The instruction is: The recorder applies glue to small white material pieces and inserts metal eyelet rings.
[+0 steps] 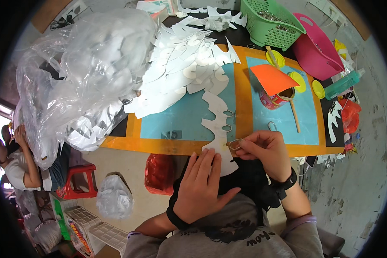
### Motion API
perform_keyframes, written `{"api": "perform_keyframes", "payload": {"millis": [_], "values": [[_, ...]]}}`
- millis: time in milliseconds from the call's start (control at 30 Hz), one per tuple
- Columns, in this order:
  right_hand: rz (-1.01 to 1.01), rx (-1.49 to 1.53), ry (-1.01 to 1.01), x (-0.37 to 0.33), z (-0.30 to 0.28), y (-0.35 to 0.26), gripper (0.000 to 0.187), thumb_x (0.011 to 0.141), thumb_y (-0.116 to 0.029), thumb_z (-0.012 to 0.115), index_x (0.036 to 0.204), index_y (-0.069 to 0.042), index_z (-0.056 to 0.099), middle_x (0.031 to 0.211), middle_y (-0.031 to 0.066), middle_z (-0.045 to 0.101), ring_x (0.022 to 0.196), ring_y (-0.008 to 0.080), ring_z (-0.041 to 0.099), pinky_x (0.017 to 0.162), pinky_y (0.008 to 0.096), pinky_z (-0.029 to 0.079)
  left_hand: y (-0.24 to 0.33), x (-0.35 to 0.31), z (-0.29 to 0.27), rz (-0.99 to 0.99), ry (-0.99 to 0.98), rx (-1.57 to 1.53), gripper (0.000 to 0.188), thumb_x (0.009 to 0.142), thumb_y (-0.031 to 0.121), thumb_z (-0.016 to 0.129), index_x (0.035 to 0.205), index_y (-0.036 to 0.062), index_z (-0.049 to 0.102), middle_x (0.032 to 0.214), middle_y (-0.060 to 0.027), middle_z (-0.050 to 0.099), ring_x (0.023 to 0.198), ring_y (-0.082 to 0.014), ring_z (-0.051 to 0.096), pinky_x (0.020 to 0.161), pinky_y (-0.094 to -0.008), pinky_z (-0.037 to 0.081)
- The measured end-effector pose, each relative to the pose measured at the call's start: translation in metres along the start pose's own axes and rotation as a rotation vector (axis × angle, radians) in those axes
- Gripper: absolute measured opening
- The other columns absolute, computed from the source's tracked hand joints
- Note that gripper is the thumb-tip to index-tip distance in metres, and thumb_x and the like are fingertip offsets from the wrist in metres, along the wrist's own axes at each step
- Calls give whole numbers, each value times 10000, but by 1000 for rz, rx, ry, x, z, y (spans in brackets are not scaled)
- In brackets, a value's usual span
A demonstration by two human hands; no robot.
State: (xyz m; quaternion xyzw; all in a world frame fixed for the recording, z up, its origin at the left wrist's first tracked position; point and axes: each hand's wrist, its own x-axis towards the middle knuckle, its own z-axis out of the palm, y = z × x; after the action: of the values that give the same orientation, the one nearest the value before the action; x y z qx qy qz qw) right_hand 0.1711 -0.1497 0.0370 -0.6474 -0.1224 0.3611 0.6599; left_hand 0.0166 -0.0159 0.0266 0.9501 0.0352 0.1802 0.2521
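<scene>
A white cut-out piece (215, 124) with a jagged, notched outline lies over the table's front edge. Two metal rings (228, 128) sit along its right side. My left hand (198, 187) lies flat with fingers stretched on the piece's near part, holding it against the edge. Between thumb and fingertips, my right hand (264, 150) pinches another metal ring (235, 145) at the piece's right edge. Whether that ring touches the piece I cannot tell. A loose metal ring (272, 125) rests on the blue sheet just beyond my right hand.
White cut-outs (176, 64) are heaped behind, beside a large clear plastic bag (94, 51). A can (274, 101) with an orange sheet (274, 79) and stick stands right. Beyond are a green basket (273, 26) of metal pieces and a pink basket (316, 47). A person (28, 167) sits far left.
</scene>
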Motion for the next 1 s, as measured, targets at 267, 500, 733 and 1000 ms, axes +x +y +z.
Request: {"api": "perform_keyframes", "payload": {"millis": [267,500,733,1000], "values": [[-159,-361,121,5,24,9,180,881,-115,701,773,23,663,600,12,625,510,41,546,475,199,401,-30,13,12,115,168,-2,371,737,153,798,1011,-30,629,1077,-167,610,961,-335,631,949,-462,501],[-202,-460,214,6,30,9,175,846,-84,710,726,14,628,590,39,634,512,56,564,484,211,418,-36,20,13,153,167,2,382,732,139,806,1027,-26,627,1104,-163,610,975,-338,632,915,-432,522],[-256,-548,264,6,32,13,98,842,-47,695,825,1,612,610,49,638,511,72,581,493,222,442,-40,33,7,63,154,-147,431,731,191,804,1066,-2,613,1122,-154,593,964,-334,596,827,-405,499],[-352,-488,278,-4,29,18,90,848,5,659,936,-1,639,702,104,646,561,155,627,525,248,461,-29,38,1,-130,139,-21,428,644,225,866,916,40,592,970,-107,558,898,-315,533,777,-405,428]]}}
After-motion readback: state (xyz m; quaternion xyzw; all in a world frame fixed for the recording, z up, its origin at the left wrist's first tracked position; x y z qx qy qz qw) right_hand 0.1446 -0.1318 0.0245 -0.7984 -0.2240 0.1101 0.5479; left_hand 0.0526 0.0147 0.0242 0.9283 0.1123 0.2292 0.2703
